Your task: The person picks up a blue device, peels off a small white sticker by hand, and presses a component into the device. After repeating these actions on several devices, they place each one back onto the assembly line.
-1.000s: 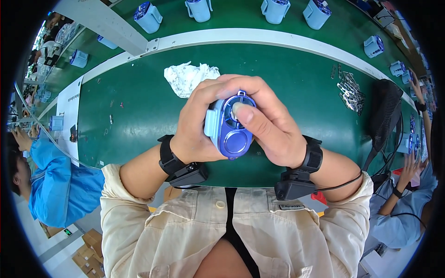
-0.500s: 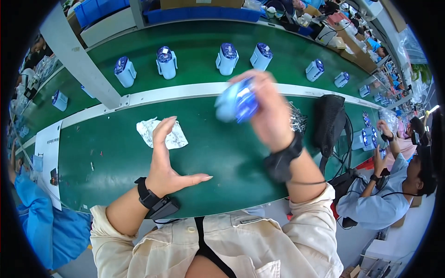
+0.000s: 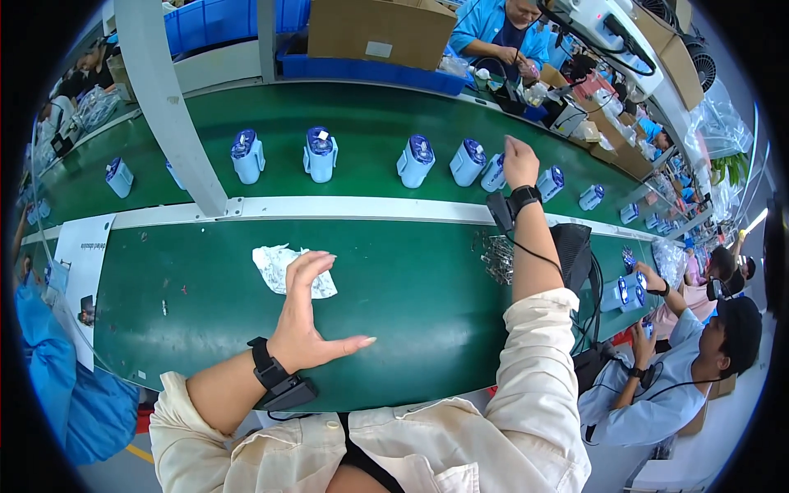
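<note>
My left hand (image 3: 306, 329) hovers over the near green table with its thumb stretched out and its fingers bent apart from it. It holds nothing. Just beyond its fingers lies a crumpled white sheet (image 3: 275, 267) with grey marks. My right arm reaches over the white rail, and my right hand (image 3: 521, 168) is at the right side of a light-blue canister (image 3: 493, 174) with a dark blue top. That canister stands on the far green surface. My right fingertips extend past its top and seem free of it, though whether the hand touches its side is hard to see.
Several similar canisters (image 3: 417, 162) stand in a row beyond the white rail (image 3: 353, 209). A pile of small metal parts (image 3: 498, 259) and a black bag (image 3: 573, 246) lie under and beside my right arm. A co-worker (image 3: 657, 394) handles parts at right; another person (image 3: 509, 37) sits across.
My right hand has carried the canister from above the near table to the far surface, where it now stands upright. The left hand keeps its pose. The view has tilted up.
</note>
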`<act>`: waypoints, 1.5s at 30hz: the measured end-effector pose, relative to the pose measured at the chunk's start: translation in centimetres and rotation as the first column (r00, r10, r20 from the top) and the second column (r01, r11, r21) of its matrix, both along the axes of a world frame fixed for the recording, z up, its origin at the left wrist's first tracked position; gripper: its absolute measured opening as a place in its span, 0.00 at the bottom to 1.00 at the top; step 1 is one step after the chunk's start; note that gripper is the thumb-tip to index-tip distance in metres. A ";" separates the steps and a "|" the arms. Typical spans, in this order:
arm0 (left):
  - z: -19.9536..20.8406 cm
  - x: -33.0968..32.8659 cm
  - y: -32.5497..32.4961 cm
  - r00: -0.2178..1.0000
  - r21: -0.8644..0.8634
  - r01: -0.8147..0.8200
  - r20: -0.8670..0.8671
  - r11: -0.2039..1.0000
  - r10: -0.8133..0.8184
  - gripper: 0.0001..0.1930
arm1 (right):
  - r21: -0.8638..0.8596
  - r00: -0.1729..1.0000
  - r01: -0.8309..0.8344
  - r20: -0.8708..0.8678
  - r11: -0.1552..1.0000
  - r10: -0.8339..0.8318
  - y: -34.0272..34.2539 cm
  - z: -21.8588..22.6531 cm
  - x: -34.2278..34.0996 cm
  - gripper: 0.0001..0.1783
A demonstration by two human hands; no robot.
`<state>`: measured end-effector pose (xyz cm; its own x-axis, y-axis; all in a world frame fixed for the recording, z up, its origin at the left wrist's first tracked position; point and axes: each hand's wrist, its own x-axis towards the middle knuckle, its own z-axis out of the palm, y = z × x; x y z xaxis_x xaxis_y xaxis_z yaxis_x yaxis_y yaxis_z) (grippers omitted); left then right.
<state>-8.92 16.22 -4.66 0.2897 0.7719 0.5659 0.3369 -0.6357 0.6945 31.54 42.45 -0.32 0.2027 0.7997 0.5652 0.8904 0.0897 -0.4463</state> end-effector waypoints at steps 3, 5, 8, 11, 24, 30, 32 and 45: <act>0.0 -0.3 -0.1 1.000 0.001 -0.016 -0.012 1.000 0.016 0.53 | -0.217 0.972 -0.033 0.219 0.976 0.082 -2.3 3.2 -5.9 0.28; 0.2 -0.3 0.0 0.999 0.006 -0.011 -0.036 1.000 0.011 0.52 | -0.256 0.947 0.016 0.313 0.967 0.067 -2.0 2.8 -6.3 0.31; 0.5 -0.2 -0.2 1.000 0.018 -0.005 -0.024 1.000 0.005 0.52 | -0.319 0.870 0.117 0.490 0.941 0.058 -2.3 2.6 -6.2 0.36; 0.8 -0.6 -0.5 1.000 0.005 -0.014 0.002 1.000 0.014 0.52 | -0.129 0.922 -0.070 0.370 0.989 0.113 -4.9 3.9 -6.5 0.43; 1.2 0.2 -0.8 0.900 -0.400 0.426 0.282 0.812 -0.333 0.50 | -0.157 0.230 -0.970 -0.336 0.186 0.913 -24.1 6.3 -19.4 0.38; 2.8 0.2 -1.2 0.956 -0.362 0.286 0.176 0.887 -0.236 0.46 | -0.071 0.307 -0.951 -0.124 0.300 0.944 -23.1 6.3 -17.9 0.18; 3.0 0.5 -1.4 0.977 -0.294 0.211 0.078 0.932 -0.196 0.45 | -0.065 0.304 -0.952 -0.102 0.299 0.947 -23.2 6.0 -18.0 0.13; 2.1 1.0 -1.5 0.970 0.076 -0.216 -0.098 0.974 0.223 0.39 | 0.169 0.664 -0.713 -0.149 0.681 0.733 -25.2 2.3 -21.5 0.05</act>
<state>-7.90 14.70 -2.52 0.1783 0.7863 0.5916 0.5420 -0.5802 0.6079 10.06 17.24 1.99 -0.3081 0.6892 0.6558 0.4268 0.7162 -0.5522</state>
